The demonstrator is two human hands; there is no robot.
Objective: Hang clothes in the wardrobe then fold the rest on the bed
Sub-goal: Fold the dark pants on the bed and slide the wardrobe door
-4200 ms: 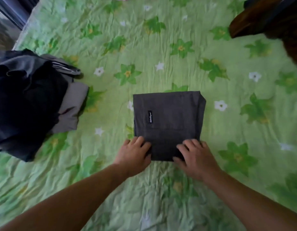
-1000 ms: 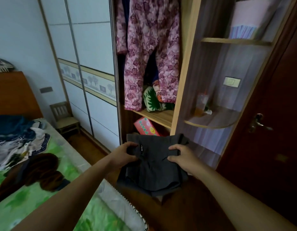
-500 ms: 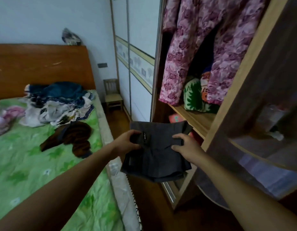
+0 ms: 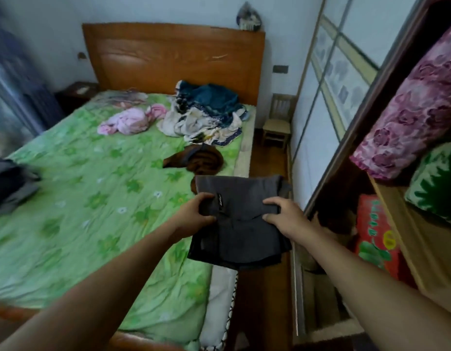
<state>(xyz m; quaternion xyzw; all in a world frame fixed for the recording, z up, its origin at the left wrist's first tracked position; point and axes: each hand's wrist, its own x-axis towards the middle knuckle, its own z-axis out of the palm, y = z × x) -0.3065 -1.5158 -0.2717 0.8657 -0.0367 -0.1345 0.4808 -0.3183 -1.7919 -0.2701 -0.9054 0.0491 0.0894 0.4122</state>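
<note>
I hold a folded dark grey garment (image 4: 241, 231) in the air between the bed and the open wardrobe (image 4: 411, 224). My left hand (image 4: 195, 216) grips its left edge beside the small black label. On the other edge my right hand (image 4: 285, 217) grips it with the thumb on top. The bed (image 4: 80, 198) with its green flowered sheet lies to the left. A brown garment (image 4: 201, 160), a blue and white pile (image 4: 206, 115) and pink clothes (image 4: 129, 121) lie on it. A dark pile (image 4: 9, 184) sits at the bed's left edge.
A pink flowered garment (image 4: 416, 107) hangs in the wardrobe above a shelf with a green and white bundle (image 4: 439, 188). A red box (image 4: 376, 234) stands below. A small wooden chair (image 4: 277, 122) is by the sliding doors. A wooden headboard (image 4: 174, 57) closes the far end.
I picked the folded grey garment up off the bed and carried it to the wardrobe. My view has since swung left, from the wardrobe shelves back toward the bed. Both hands keep their hold.
</note>
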